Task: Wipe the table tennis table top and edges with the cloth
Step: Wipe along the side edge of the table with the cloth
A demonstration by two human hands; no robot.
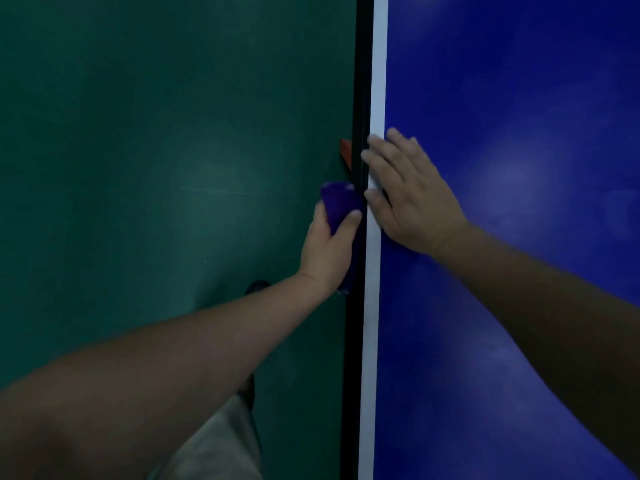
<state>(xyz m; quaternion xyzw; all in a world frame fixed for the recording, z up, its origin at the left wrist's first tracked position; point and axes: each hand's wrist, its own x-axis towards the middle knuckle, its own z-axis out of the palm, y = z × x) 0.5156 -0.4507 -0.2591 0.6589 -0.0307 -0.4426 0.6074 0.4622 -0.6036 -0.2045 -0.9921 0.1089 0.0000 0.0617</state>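
Dim room, green floor beside blue tabletop. Left hand fingers clamp bunched purple cloth against the black side edge. Right hand flat, splayed on top. Cloth looks soft, light; grip mid-wad.

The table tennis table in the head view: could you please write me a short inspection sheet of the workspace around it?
Surface: blue table top with a white border line; black side edge runs alongside.
Job's things: purple cloth, bunched, pressed against the black edge.
Clutter: small orange piece beside the edge; cannot tell what it is.
Hands: left hand grips the cloth; right hand lies flat and open on the top, fingers over the white line.
Cables: nothing seen.
Surroundings: green floor; the person's leg and a dark shoe below.
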